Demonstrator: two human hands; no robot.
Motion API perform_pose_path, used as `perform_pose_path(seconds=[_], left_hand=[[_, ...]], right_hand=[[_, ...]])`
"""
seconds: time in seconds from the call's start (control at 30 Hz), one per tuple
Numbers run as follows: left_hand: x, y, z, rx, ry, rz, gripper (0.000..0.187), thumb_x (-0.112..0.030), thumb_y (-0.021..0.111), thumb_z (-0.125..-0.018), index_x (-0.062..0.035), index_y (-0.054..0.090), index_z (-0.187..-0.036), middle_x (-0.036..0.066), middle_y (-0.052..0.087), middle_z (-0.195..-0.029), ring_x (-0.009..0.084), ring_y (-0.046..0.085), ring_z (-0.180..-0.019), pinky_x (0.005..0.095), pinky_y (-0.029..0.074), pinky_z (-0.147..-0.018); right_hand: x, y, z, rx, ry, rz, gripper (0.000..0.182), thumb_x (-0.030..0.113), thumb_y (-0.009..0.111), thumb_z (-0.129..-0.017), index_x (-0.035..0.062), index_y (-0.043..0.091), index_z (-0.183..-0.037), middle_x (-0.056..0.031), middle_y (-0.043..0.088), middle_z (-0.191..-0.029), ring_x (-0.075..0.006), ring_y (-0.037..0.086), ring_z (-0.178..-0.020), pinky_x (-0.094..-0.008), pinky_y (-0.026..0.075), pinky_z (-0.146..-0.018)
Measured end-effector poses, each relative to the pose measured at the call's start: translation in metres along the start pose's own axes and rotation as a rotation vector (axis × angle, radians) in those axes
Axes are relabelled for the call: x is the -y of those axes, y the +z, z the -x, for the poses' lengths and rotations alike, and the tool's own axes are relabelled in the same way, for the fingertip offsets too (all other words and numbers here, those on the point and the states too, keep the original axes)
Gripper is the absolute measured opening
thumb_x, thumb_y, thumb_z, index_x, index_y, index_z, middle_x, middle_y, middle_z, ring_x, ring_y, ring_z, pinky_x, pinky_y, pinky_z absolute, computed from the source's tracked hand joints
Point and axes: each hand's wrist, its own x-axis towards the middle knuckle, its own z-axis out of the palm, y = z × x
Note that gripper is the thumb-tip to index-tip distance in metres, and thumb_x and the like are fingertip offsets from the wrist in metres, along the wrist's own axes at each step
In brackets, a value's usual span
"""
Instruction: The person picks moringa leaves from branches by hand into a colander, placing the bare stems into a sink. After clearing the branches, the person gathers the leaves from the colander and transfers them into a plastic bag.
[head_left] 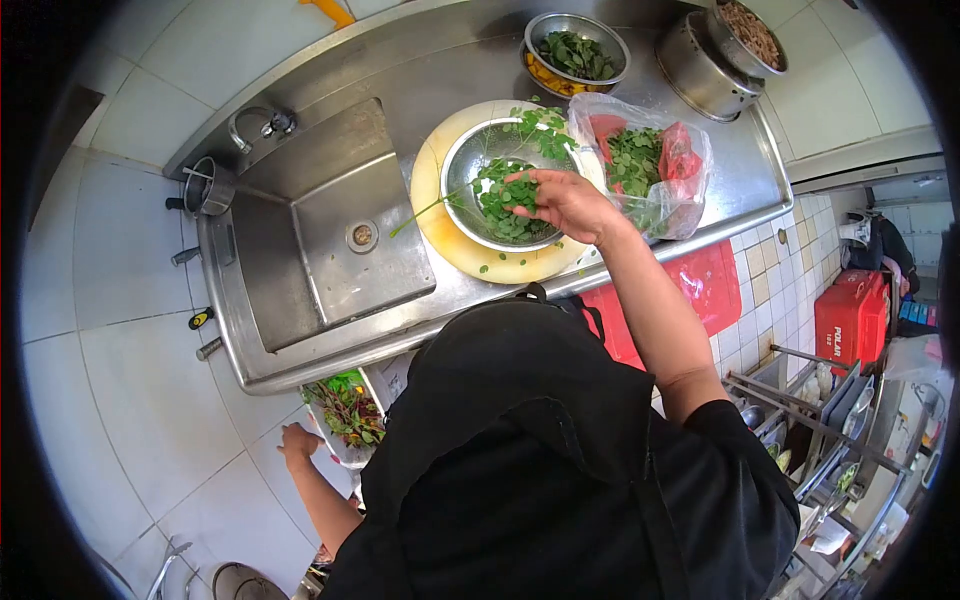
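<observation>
R hand (527, 192) half-curled at green leaves (497, 200) in/over the steel bowl (452, 165), grip unclear; bowl on rd. chopping board (432, 240), btwn sink (325, 215) & plastic bag (690, 205) w/ leaves. L hand (300, 441) loosely open, nr. tub (352, 455) of stems.

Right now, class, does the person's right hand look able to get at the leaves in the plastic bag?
Probably yes. The right hand is over the metal bowl, right beside the plastic bag; the leaves look uncovered, with nothing solid in between.
</observation>
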Motion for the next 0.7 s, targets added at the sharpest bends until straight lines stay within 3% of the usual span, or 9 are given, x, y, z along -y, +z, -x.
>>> perform_pose_path(seconds=[0.03,0.1,0.17,0.23,0.33,0.37,0.47,0.57,0.7], left_hand=[[-0.001,-0.002,-0.011,-0.022,-0.1,0.063,0.068,-0.03,0.081,-0.076,-0.0021,0.059,-0.133,0.024,0.042,-0.153,0.04,0.045,-0.137,0.0643,0.032,-0.112],[-0.007,-0.016,-0.023,-0.393,-0.056,0.261,0.063,-0.033,0.079,-0.08,-0.0017,0.06,-0.132,0.025,0.05,-0.146,0.0403,0.048,-0.135,0.0586,0.033,-0.113],[-0.033,-0.052,-0.031,-0.787,0.199,0.59,0.054,-0.029,0.075,-0.087,-0.0006,0.061,-0.131,0.025,0.056,-0.139,0.0388,0.055,-0.128,0.0508,0.042,-0.109],[-0.104,-0.135,0.02,-0.83,0.469,1.023,0.038,-0.018,0.069,-0.094,-0.0006,0.064,-0.128,0.018,0.068,-0.123,0.0274,0.068,-0.107,0.037,0.053,-0.094],[-0.209,-0.201,0.068,-0.672,0.943,1.273,0.036,-0.01,0.073,-0.09,-0.0064,0.068,-0.126,0.011,0.07,-0.118,0.0184,0.068,-0.1,0.0316,0.053,-0.091],[-0.241,-0.215,0.086,-0.55,1.092,1.245,0.038,-0.012,0.072,-0.091,-0.0058,0.066,-0.128,0.009,0.07,-0.12,0.0176,0.066,-0.105,0.0316,0.052,-0.094],[-0.327,-0.239,0.11,-0.612,1.513,0.999,0.042,-0.012,0.073,-0.089,-0.01,0.065,-0.13,0.012,0.066,-0.124,0.0219,0.067,-0.105,0.0332,0.053,-0.094],[-0.37,-0.246,0.112,-0.532,1.62,0.943,0.038,-0.01,0.073,-0.088,-0.0086,0.067,-0.126,0.012,0.065,-0.127,0.0229,0.068,-0.103,0.0327,0.054,-0.092],[-0.391,-0.245,0.113,-0.422,1.642,0.942,0.031,-0.006,0.072,-0.087,-0.0072,0.072,-0.118,0.012,0.069,-0.116,0.0227,0.07,-0.097,0.0316,0.056,-0.086]], right_hand=[[0.0,-0.003,0.0,0.038,-0.006,0.006,0.037,-0.003,0.042,-0.097,-0.0072,0.054,-0.131,-0.0126,0.06,-0.124,-0.0219,0.065,-0.111,-0.029,0.054,-0.098],[-0.002,-0.003,0.002,0.042,-0.021,0.029,0.039,-0.005,0.042,-0.095,-0.0067,0.053,-0.132,-0.013,0.06,-0.125,-0.0224,0.065,-0.112,-0.0288,0.055,-0.098],[-0.003,-0.003,0.0,0.056,-0.033,0.036,0.041,-0.008,0.043,-0.095,-0.0054,0.053,-0.134,-0.0137,0.061,-0.127,-0.0226,0.066,-0.112,-0.0282,0.055,-0.097],[-0.003,-0.004,-0.001,0.083,-0.025,0.035,0.04,-0.007,0.044,-0.096,-0.0051,0.053,-0.134,-0.0135,0.062,-0.126,-0.0223,0.066,-0.111,-0.028,0.056,-0.097],[0.001,0.002,0.0,0.108,-0.021,0.036,0.039,-0.006,0.047,-0.096,-0.0043,0.053,-0.134,-0.0127,0.064,-0.123,-0.0211,0.067,-0.108,-0.0281,0.056,-0.096],[0.003,0.004,0.001,0.104,-0.02,0.042,0.038,-0.005,0.048,-0.097,-0.0039,0.054,-0.134,-0.0121,0.065,-0.122,-0.0202,0.068,-0.107,-0.0283,0.057,-0.096],[0.001,0.002,0.0,0.115,-0.055,0.059,0.038,-0.006,0.05,-0.096,-0.0035,0.054,-0.134,-0.0109,0.066,-0.12,-0.018,0.068,-0.105,-0.0285,0.057,-0.095],[0.002,0.005,0.005,0.088,-0.089,0.05,0.035,-0.005,0.053,-0.095,-0.0032,0.056,-0.13,-0.0097,0.067,-0.116,-0.016,0.068,-0.101,-0.0283,0.057,-0.095],[0.001,0.002,0.009,0.019,-0.114,0.083,0.029,-0.001,0.056,-0.097,-0.0027,0.058,-0.126,-0.0086,0.067,-0.113,-0.0155,0.07,-0.1,-0.0276,0.058,-0.093]])
